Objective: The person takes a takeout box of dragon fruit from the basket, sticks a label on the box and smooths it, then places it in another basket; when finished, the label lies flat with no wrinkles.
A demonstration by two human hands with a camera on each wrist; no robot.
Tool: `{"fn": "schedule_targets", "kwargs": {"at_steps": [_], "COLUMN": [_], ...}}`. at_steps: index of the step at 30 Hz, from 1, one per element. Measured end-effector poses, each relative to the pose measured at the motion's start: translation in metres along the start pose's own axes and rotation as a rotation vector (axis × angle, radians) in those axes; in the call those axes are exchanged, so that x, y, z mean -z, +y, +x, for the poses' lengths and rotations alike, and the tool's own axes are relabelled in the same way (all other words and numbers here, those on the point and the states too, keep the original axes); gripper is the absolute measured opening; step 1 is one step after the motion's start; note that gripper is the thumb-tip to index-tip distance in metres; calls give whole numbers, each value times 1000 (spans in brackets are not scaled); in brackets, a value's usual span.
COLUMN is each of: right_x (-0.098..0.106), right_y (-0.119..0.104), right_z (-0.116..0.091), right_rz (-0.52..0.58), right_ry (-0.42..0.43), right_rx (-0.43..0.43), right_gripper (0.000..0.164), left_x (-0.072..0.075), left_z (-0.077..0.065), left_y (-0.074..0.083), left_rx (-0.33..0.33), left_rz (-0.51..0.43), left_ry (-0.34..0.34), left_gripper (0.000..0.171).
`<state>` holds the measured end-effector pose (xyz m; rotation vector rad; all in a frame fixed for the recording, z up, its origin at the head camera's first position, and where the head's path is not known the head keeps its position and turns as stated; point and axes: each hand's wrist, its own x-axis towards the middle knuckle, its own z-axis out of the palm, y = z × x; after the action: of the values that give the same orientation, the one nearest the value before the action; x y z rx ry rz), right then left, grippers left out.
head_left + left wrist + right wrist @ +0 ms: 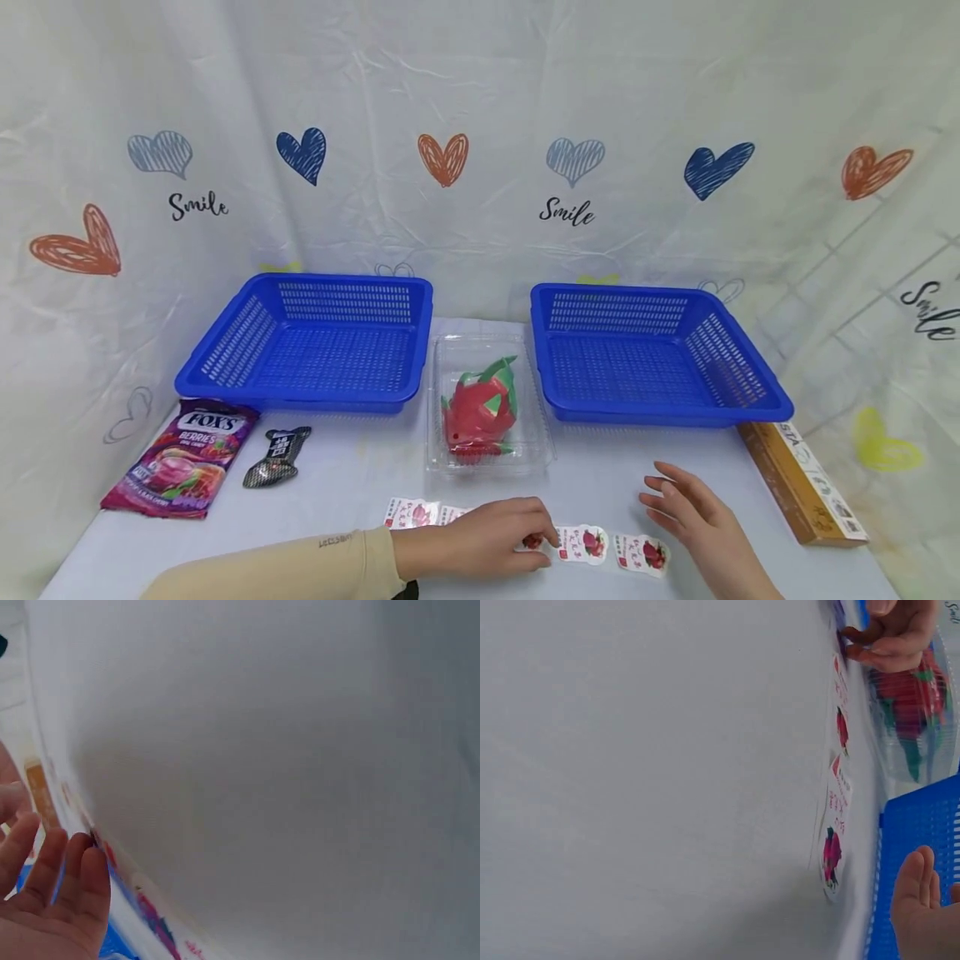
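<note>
A row of white stickers (582,544) with pink dragon fruit prints and red lettering lies along the table's near side. My left hand (480,537) is over the middle of this row, thumb and fingers apart, partly covering a sticker (531,542). Its fingertips are near the surface; whether they touch the sticker cannot be told. To the right, my right hand (697,525) hovers with loosely bent fingers beside the last sticker (642,554), holding nothing. Beyond the hands stands a clear plastic box (487,346) with a red and green dragon fruit (480,412) inside.
Two blue perforated baskets, a left one (341,358) and a right one (622,367), stand at the back. A purple Fox's candy bag (178,458) and a small black wrapped packet (277,457) lie left. A long brown box (806,492) lies right.
</note>
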<state>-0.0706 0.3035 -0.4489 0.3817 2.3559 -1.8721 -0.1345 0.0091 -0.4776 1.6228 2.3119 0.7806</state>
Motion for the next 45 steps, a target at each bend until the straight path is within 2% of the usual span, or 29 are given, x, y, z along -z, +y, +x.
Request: {"fn": "schedule_targets", "kwargs": {"at_steps": [4, 6, 10, 14, 16, 21, 26, 28, 33, 35, 39, 45], "right_x": [5, 7, 10, 11, 10, 5, -1, -2, -1, -1, -5, -10], "right_y": [7, 8, 10, 11, 11, 8, 7, 8, 15, 17, 19, 20], "right_z": [-3, -3, -3, -1, -1, -2, -4, -5, -5, -5, -2, 2], "right_rz": [37, 50, 63, 33, -23, -305, -518, -576, -629, -635, -652, -691], "right_ry": [9, 12, 10, 3, -10, -78, -107, -122, -193, -213, -239, -249], "right_rx": [-97, -142, -206, -231, -222, -167, -112, -59, 85, 113, 104, 58], "right_gripper": [63, 61, 57, 56, 56, 56, 46, 42, 36, 36, 39, 40], "left_x": [-3, -3, -3, -3, -2, 3, 2, 0, -7, -8, -9, -8], "left_z": [2, 1, -3, -9, -9, 0, 22, 31, 49, 54, 60, 64], "left_y": [-3, -3, -3, -4, -3, -2, 0, 0, 3, 4, 5, 4], "left_rx": [6, 11, 37, 83, 101, 105, 104, 96, 43, 30, 31, 53], "left_rz": [89, 104, 83, 33, -7, -77, -42, -4, 95, 115, 129, 102], "left_ry": [1, 8, 15, 8, 9, 14, -40, -68, -138, -160, -187, -209], "left_gripper": [17, 16, 14, 12, 11, 12, 19, 21, 23, 23, 23, 24]}}
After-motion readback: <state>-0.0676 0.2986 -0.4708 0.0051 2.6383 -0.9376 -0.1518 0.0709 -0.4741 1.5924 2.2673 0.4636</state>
